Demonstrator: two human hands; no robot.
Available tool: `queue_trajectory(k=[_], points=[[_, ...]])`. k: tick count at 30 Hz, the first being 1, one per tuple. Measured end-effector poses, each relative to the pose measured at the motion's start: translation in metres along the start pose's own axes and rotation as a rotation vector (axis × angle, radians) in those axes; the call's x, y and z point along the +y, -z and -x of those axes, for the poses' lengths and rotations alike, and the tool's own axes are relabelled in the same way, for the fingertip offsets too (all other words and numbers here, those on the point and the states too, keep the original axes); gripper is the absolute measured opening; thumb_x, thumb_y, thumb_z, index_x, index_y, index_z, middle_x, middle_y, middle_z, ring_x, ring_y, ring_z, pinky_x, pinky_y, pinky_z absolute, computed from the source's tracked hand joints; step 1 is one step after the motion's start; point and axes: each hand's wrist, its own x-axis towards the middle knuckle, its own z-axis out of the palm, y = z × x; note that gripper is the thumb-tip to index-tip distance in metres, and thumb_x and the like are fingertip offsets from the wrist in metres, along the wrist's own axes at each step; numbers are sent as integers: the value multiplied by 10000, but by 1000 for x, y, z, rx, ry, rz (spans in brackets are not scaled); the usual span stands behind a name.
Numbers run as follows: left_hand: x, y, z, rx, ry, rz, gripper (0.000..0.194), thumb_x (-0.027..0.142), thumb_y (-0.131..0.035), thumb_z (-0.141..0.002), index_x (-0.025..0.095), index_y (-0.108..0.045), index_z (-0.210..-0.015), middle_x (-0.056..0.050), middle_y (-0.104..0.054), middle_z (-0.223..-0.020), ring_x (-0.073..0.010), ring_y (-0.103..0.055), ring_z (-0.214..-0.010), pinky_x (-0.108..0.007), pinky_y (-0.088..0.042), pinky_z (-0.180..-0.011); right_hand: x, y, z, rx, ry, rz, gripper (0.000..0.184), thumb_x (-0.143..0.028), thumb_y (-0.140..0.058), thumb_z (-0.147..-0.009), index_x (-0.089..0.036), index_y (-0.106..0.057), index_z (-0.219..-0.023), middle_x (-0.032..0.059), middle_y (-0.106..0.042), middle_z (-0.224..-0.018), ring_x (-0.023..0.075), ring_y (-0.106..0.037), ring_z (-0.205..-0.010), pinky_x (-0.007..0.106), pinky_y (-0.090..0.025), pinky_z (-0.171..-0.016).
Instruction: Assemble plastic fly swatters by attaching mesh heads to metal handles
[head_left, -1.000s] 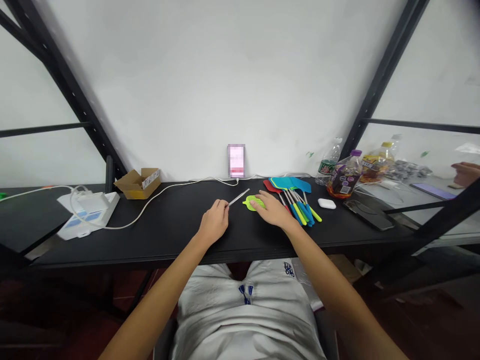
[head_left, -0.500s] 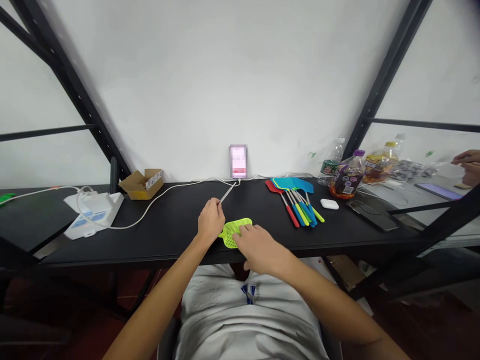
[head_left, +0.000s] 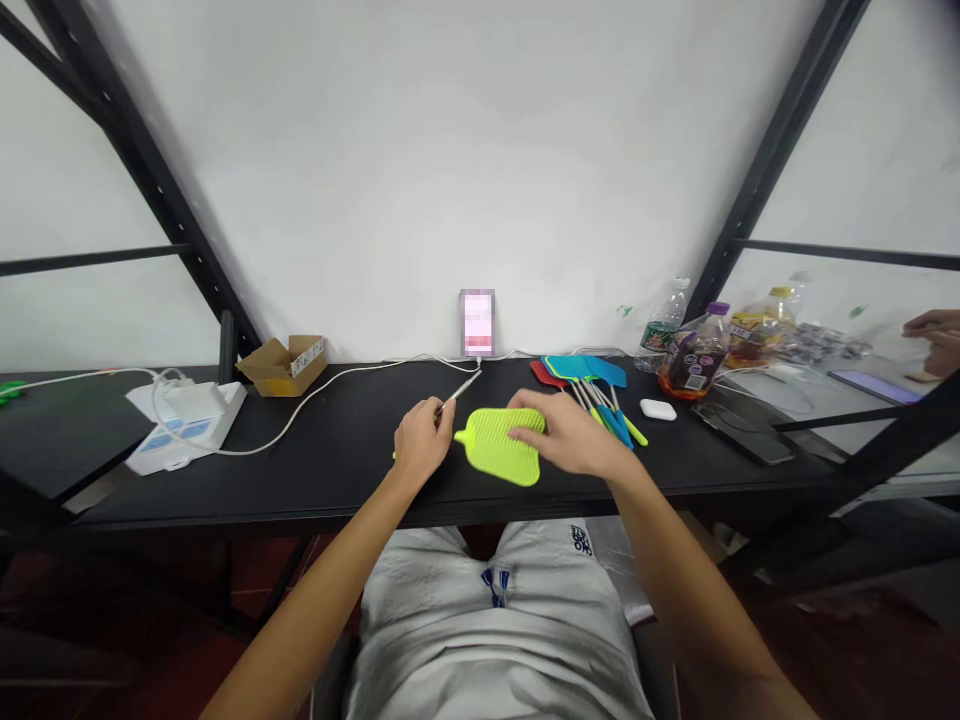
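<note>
Over the black tabletop's (head_left: 322,455) six-o'clock side, I have my left hand (head_left: 422,438) gripping a slim silver metal rod (head_left: 459,390) and my right hand (head_left: 566,430) pinching a dotted lime-green plastic paddle (head_left: 499,445) by its three-o'clock edge, seemingly a positioning step calling for steady alignment.

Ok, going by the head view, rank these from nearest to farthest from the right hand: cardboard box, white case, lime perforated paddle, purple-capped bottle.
1. Lime perforated paddle: held in the right hand.
2. White case: off to the hand's right.
3. Purple-capped bottle: farther right, toward the wall.
4. Cardboard box: well over to the left.
</note>
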Motion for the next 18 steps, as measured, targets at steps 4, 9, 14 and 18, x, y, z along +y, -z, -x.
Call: queue_trajectory(k=[4,9,14,18], points=[[2,0,1,-5,1,-27,479,524,-358,-977,205,-557,-680,-38,-632,-730,-180,-559,-699,-280,-247,-577,37,10,-5,254,-100,84,242,-308,-533,-918,-206,-650,-1102,22,-659,-748,168,-526,-593,276,-350,-613],[2,-2,1,-23,-52,-45,512,559,-386,-956,198,-541,-626,-37,-629,-691,-176,-551,-661,-283,-212,-563,63,13,-6,399,-139,165,290,-297,-505,-920,-199,-671,-1136,55,-691,-789,211,-571,-658,307,-389,-666],[2,-4,2,-30,-117,-34,510,563,-395,-950,199,-544,-627,-31,-627,-682,-170,-547,-647,-279,-210,-560,67,12,-7,384,-128,164,292,-294,-511,-913,-207,-679,-1136,69,-724,-910,229,-613,-748,323,-417,-715],[2,-4,2,-26,-127,-23,500,554,-410,-947,198,-554,-626,-29,-627,-678,-166,-545,-641,-275,-213,-559,65,9,-7,368,-140,160,287,-291,-503,-916,-219,-672,-1137,55,-723,-883,218,-597,-703,320,-409,-692]])
